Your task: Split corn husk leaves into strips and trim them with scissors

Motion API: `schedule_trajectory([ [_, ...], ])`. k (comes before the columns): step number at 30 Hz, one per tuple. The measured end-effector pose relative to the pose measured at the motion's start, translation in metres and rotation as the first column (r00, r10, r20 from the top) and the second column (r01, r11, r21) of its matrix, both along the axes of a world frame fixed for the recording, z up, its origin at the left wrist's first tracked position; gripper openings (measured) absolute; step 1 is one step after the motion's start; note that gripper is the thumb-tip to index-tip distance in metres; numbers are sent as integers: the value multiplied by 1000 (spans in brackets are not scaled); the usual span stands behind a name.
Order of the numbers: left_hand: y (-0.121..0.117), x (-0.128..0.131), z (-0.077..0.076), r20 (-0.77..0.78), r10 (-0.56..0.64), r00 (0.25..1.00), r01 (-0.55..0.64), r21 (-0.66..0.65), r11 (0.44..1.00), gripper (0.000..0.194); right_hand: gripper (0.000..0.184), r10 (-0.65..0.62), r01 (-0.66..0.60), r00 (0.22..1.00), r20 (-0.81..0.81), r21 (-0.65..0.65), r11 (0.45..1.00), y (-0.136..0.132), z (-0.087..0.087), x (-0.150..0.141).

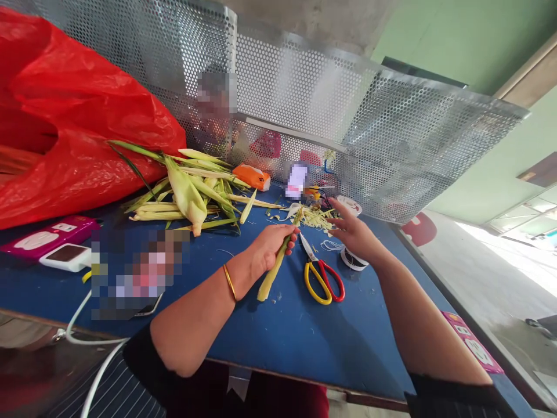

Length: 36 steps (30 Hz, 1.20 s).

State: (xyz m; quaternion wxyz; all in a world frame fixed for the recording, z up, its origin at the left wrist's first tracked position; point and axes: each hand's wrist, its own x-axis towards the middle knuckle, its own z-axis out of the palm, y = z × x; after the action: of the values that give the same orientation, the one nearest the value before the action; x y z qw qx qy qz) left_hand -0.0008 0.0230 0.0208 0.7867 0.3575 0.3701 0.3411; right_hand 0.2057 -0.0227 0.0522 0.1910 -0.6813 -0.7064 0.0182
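Note:
My left hand (278, 242) is closed around a narrow piece of corn husk (270, 277), pale green, its wide end pointing toward me. My right hand (354, 232) hovers to the right with its fingers apart and nothing visible in them, near the small husk trimmings (317, 217). Between my hands lie scissors (322, 277) with one yellow and one red handle, their blades pointing away from me. A white spool (354, 259) sits partly under my right hand, with loose white thread (331, 245) beside it. A heap of corn husks (187, 191) lies to the left.
A red plastic bag (87, 116) covers the back left of the blue table (287, 342). Perforated metal mesh (296, 87) stands behind. An orange packet (252, 176), a purple packet (65, 232), a white device (67, 255) and a pink packet (474, 342) lie around.

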Motion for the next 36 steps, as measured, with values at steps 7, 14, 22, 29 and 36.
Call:
schedule_trajectory([
  [7,-3,2,-4,4,-39,999,39,-21,999,22,16,-89,182,773,629,-85,980,-12,-20,26],
  [14,-10,5,-3,-6,-95,995,95,-21,995,23,20,-83,84,595,799,40,996,-34,-52,35],
  [22,-10,6,-7,-6,-109,994,109,-11,994,23,23,-196,182,712,674,93,979,-61,-78,44],
  [29,-17,8,-4,-49,-178,983,177,-17,984,22,24,-508,507,861,-11,-48,860,-102,-92,35],
  [36,-32,14,-15,-115,-371,922,376,27,926,23,26,-417,405,862,-288,-105,908,-116,-87,16],
])
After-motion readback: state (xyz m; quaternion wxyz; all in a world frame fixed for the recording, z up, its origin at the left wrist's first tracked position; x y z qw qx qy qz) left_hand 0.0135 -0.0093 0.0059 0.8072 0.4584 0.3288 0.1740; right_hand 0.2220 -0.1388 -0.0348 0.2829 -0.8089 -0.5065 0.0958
